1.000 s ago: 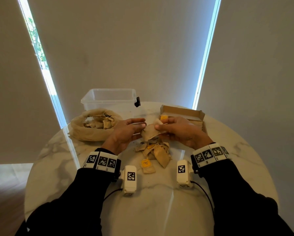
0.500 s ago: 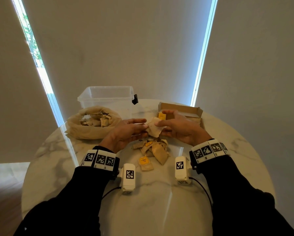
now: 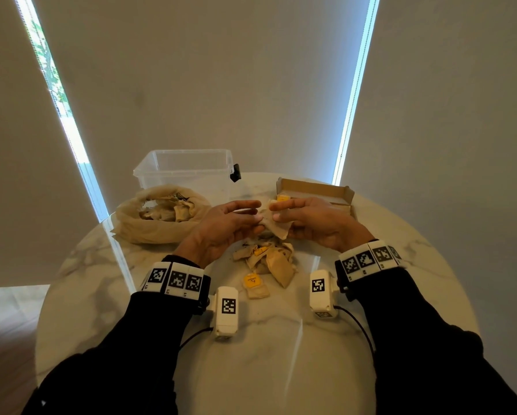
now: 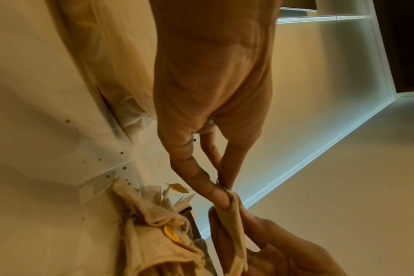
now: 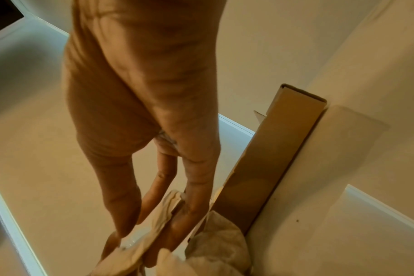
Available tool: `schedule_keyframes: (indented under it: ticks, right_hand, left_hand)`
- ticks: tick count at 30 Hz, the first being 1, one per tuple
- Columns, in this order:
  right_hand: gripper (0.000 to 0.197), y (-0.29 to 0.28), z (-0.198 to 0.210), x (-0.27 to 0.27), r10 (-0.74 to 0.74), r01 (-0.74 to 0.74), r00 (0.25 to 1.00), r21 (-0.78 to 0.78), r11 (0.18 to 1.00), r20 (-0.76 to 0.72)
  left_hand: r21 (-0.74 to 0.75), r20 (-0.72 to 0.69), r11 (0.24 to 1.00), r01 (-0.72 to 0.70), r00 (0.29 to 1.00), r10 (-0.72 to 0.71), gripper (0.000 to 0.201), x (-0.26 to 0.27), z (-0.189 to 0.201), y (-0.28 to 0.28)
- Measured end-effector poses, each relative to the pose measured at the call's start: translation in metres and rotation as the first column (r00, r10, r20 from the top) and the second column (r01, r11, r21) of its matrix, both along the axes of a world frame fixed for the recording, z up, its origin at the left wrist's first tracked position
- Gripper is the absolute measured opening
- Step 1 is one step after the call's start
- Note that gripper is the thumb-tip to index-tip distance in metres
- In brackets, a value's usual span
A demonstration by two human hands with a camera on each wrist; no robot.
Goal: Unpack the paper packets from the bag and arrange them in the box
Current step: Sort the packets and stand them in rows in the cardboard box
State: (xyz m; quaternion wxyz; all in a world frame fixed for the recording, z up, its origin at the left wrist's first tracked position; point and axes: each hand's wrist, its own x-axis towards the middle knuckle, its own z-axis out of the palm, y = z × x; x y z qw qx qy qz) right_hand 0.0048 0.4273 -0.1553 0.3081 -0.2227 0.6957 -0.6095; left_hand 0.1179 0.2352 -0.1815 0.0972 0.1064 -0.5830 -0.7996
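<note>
A crumpled tan paper packet [image 3: 276,227] is held in the air between both hands, above the table's middle. My left hand [image 3: 255,212] pinches its left corner between thumb and fingertips [image 4: 215,192]. My right hand [image 3: 276,212] grips its right side, thumb below and fingers [image 5: 196,201] on top. The open cardboard box [image 3: 314,190] sits just behind the right hand, a yellow tag showing at its near left corner. The cloth bag [image 3: 161,223] lies open at the left with more packets inside. A loose pile of packets [image 3: 270,259] lies under the hands.
A clear plastic tub [image 3: 185,167] stands behind the bag. One packet with a yellow label [image 3: 254,284] lies apart, nearer to me. The round marble table [image 3: 281,369] ends close behind the box, against the wall. Small dark crumbs dot the tabletop [image 4: 99,159].
Both hands have carried the packet a little to the right and back, nearer the box. The left fingertips have closed onto its corner.
</note>
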Motion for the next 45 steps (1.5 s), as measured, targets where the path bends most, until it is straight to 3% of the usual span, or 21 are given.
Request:
schedule_keyframes:
  ticks: [5, 10, 15, 18, 23, 27, 38, 45]
  right_hand:
    - [0.05, -0.002, 0.006, -0.005, 0.107, -0.108, 0.994, 0.031, 0.994, 0.034]
    - [0.034, -0.003, 0.019, -0.006, 0.172, -0.176, 0.983, 0.064, 0.982, 0.064]
    - [0.03, 0.008, 0.042, -0.033, 0.172, -0.155, 0.984, 0.256, 0.954, -0.048]
    - [0.034, 0.029, 0.058, -0.058, 0.174, -0.061, 0.96, 0.437, 0.897, -0.222]
    - [0.027, 0.053, 0.049, -0.089, 0.348, 0.026, 0.839, 0.67, 0.742, -0.418]
    - [0.023, 0.057, 0.032, -0.098, 0.485, -0.002, 0.772, 0.761, 0.649, -0.411]
    - [0.028, 0.055, 0.034, -0.107, 0.607, -0.023, 0.698, 0.835, 0.549, -0.379]
    - [0.028, 0.062, 0.033, -0.113, 0.651, 0.137, 0.617, 0.875, 0.464, -0.442]
  left_hand:
    - [-0.014, -0.008, 1.0, 0.012, 1.0, -0.012, 0.04, 0.0, 0.0, 0.001]
    - [-0.02, -0.021, 1.0, 0.013, 1.0, -0.013, 0.036, 0.002, 0.001, 0.002]
    - [0.042, -0.017, 0.999, 0.007, 1.0, -0.006, 0.026, -0.001, 0.003, 0.002]
    - [0.011, -0.004, 1.0, 0.002, 1.0, -0.002, 0.023, -0.001, 0.002, 0.0]
    - [-0.05, 0.023, 0.999, 0.008, 1.0, -0.007, 0.023, -0.003, 0.0, 0.001]
    - [-0.084, 0.038, 0.996, -0.002, 0.999, 0.005, 0.022, -0.005, -0.001, 0.002]
    - [-0.132, 0.04, 0.991, -0.01, 0.999, 0.015, 0.022, -0.006, -0.003, 0.002]
    - [-0.17, 0.038, 0.985, -0.012, 0.999, 0.019, 0.022, -0.009, -0.007, 0.008]
